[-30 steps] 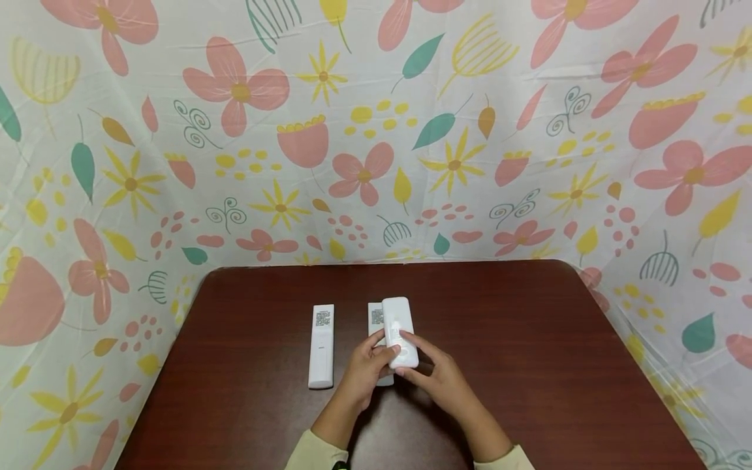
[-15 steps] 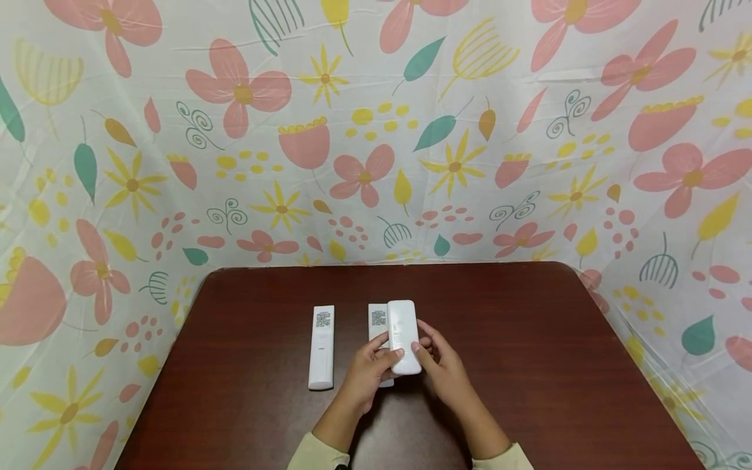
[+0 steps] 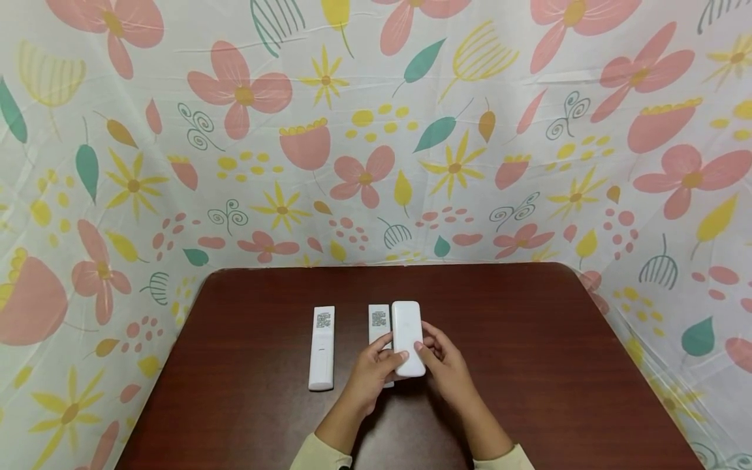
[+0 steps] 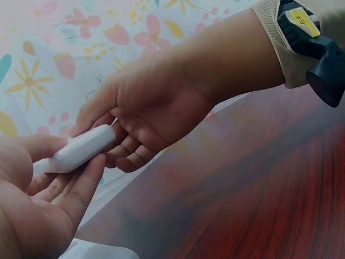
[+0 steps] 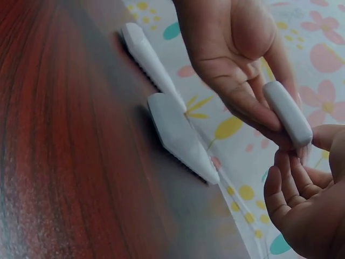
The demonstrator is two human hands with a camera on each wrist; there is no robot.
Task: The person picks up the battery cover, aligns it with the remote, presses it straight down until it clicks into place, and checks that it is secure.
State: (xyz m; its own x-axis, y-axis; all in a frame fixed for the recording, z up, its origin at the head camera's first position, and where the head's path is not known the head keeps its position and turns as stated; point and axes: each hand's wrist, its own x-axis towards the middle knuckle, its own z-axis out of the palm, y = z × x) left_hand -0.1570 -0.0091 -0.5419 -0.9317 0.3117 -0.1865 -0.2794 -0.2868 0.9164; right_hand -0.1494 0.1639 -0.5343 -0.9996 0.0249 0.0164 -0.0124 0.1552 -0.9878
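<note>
A smooth, white, oblong remote control (image 3: 408, 329) is held above the table, rounded at its ends. My left hand (image 3: 367, 375) pinches its lower left side, thumb on the upper face and fingers underneath. On the right edge, my right hand (image 3: 449, 372) grips it with the thumb, its other fingers partly hidden behind. Both hands also show around the remote's end (image 4: 86, 145) in the left wrist view. Partly covered by the left hand, a second white remote (image 3: 378, 316) lies label side up on the table just left of the held one.
Farther left lies another white remote (image 3: 321, 352), label side up and roughly parallel to the second. All stand on a dark reddish-brown table (image 3: 529, 365). A flower-printed cloth (image 3: 364, 130) hangs behind and beside the table.
The held remote has shifted slightly right and straightened, and the printed marks on its face no longer show. My right index finger has moved off its face, and the right thumb now lies there.
</note>
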